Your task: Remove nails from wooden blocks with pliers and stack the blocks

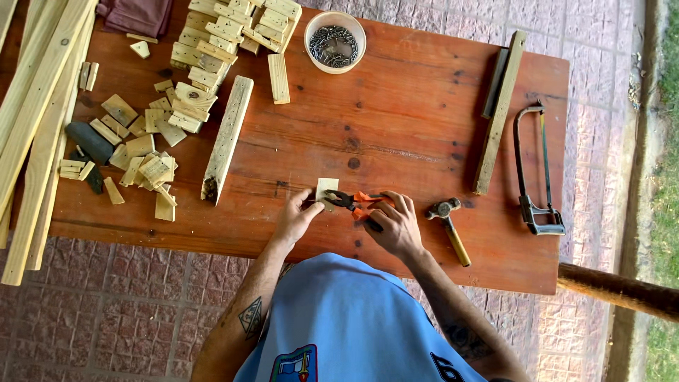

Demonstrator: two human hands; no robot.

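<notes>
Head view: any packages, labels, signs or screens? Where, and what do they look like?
No packages, signs or screens.
Shirt emblem: bottom centre, on the person's light blue shirt; shield-shaped patch in blue, red and yellow.
Dark print: lower right on the same shirt, cut off by the frame edge.
Nearest thing to a container: white bowl of dark nails, top centre of the wooden table, unlabelled.

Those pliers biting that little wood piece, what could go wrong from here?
The left hand pinches the small wood block right beside the pliers in the right hand, so a slip might nip the fingers. The thin block might also split. The hammer lies near the table edge and could get knocked off.
</notes>
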